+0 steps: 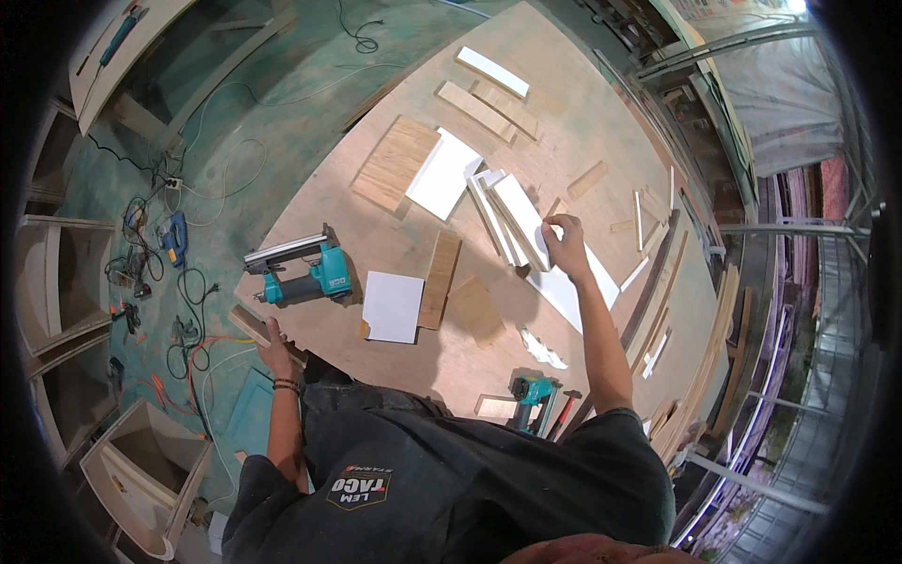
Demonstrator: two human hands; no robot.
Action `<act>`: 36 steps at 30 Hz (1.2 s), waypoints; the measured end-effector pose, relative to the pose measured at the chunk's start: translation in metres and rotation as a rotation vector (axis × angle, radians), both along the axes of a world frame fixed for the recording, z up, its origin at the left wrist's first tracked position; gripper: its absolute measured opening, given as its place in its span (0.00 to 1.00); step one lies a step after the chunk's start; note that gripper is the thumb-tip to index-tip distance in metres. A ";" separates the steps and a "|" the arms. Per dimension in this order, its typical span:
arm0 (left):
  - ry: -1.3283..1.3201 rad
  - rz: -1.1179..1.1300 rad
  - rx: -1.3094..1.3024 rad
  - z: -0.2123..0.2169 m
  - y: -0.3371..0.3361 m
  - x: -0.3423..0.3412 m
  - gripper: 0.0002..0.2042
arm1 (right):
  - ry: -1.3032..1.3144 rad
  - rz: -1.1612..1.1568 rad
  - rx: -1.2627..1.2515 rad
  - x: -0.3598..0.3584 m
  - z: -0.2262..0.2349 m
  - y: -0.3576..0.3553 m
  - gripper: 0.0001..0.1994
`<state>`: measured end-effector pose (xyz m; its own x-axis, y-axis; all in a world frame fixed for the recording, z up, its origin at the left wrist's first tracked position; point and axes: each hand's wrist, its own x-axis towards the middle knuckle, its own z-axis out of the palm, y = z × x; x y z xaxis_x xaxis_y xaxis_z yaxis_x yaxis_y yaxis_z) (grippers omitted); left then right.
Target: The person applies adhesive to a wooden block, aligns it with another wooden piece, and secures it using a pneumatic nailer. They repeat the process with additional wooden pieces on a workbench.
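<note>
At the table's near left edge, my left hand (275, 352) is closed around a narrow wooden board (250, 325), its thumb on top. My right hand (566, 248) reaches over the table with its fingers pinched, beside a small stack of white-faced strips (519, 222). Whatever lies between those fingertips is too small to make out. A teal nail gun (305, 271) lies left of a white square panel (393, 306) and a brown wooden strip (439, 280). Under my right forearm, a larger white panel (562, 294) is partly hidden.
A second teal nail gun (532, 390) and a red-handled tool (566, 410) lie by my body. Wood-grain and white panels (442, 179) occupy the far tabletop. Long strips (661, 324) line the right side. Cords and power tools (175, 239) lie on the green floor at left.
</note>
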<state>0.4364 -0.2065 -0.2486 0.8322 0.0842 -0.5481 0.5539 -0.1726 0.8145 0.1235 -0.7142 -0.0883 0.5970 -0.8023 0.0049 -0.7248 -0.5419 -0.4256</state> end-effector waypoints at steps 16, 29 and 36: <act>-0.081 -0.036 0.095 -0.006 0.014 0.003 0.35 | 0.278 0.042 -0.235 0.209 -0.076 -0.131 0.36; 0.023 -0.036 -0.004 -0.010 0.007 0.004 0.29 | 0.065 0.121 -0.068 0.011 0.062 0.008 0.30; -0.008 -0.048 0.075 -0.010 0.017 0.003 0.31 | -0.045 -0.041 -0.004 0.037 0.037 -0.026 0.29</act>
<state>0.4395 -0.1899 -0.2588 0.8406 0.0846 -0.5350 0.5370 -0.2595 0.8027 0.1601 -0.7402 -0.0513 0.5627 -0.8260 0.0338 -0.7266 -0.5137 -0.4562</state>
